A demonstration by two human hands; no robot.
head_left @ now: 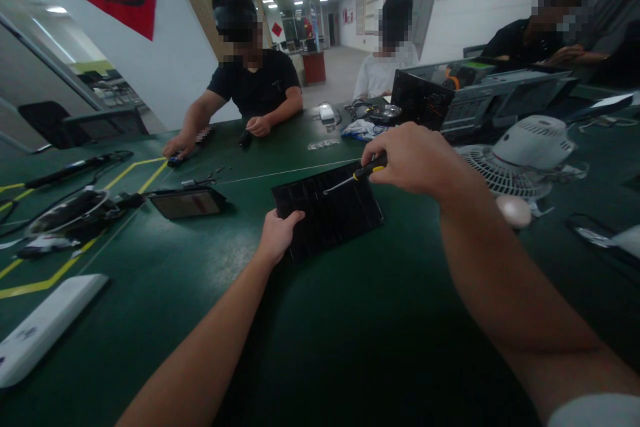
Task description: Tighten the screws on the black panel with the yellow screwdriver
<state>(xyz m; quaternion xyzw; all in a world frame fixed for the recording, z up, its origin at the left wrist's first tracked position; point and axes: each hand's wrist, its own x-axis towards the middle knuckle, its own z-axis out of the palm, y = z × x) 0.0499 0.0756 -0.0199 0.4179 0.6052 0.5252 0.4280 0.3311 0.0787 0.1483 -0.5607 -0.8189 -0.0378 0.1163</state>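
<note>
A flat black panel [340, 220] lies tilted over the green table, near the middle of the view. My left hand [279, 235] grips its left edge, with the thumb on top and the other fingers hidden beneath. In my right hand [413, 159] is a screwdriver [370, 167] with a black and yellow handle, held between closed fingers above the panel's upper right corner. The screwdriver's shaft points left and down, and its tip is at the panel's upper middle part. Whether the tip touches a screw is too small to tell.
A white fan [530, 147] and a metal computer case [500, 97] stand at right. A dark tablet-like device [187, 202] is left of the panel. A white casing [47, 327] lies at lower left. People sit across the green table [175, 293].
</note>
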